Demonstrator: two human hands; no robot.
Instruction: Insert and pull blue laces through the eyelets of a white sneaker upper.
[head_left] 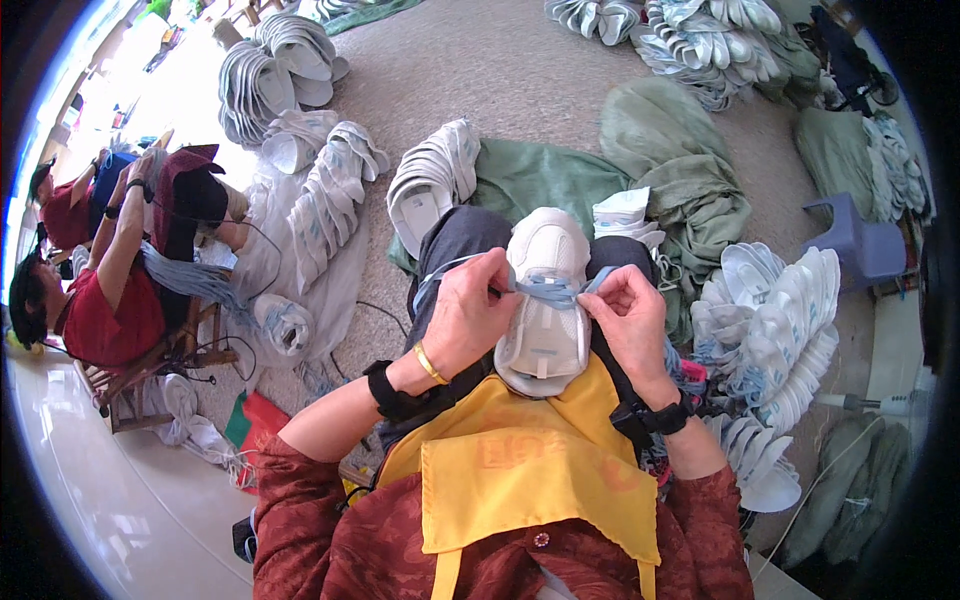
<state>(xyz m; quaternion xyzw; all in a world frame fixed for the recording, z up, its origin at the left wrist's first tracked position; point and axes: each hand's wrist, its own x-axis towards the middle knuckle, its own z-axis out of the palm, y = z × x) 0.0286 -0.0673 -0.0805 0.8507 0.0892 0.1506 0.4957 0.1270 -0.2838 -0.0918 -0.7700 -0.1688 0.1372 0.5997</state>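
Observation:
A white shoe upper (pixel 543 362) lies upright across my lap, with its tongue side and lacing facing up. Light blue shoelace (pixel 549 291) crosses its upper middle. On the left of the shoe my left hand (pixel 468 312) pinches one part of the lace between thumb and fingers, and a loose length trails off past it. My right hand (pixel 630 318) grips the lace on the other side, thumb against forefinger. Both hands stay close to the shoe's edges. Under it spreads a yellow apron (pixel 540 490).
Nested white uppers (pixel 433 185) stand beyond my left knee, and more piles (pixel 775 320) rise at my right. Green cloth sacks (pixel 675 150) lie ahead. A blue-grey stool (pixel 855 240) stands far right. At left, a person in red (pixel 115 305) sits near a wooden stool (pixel 190 350).

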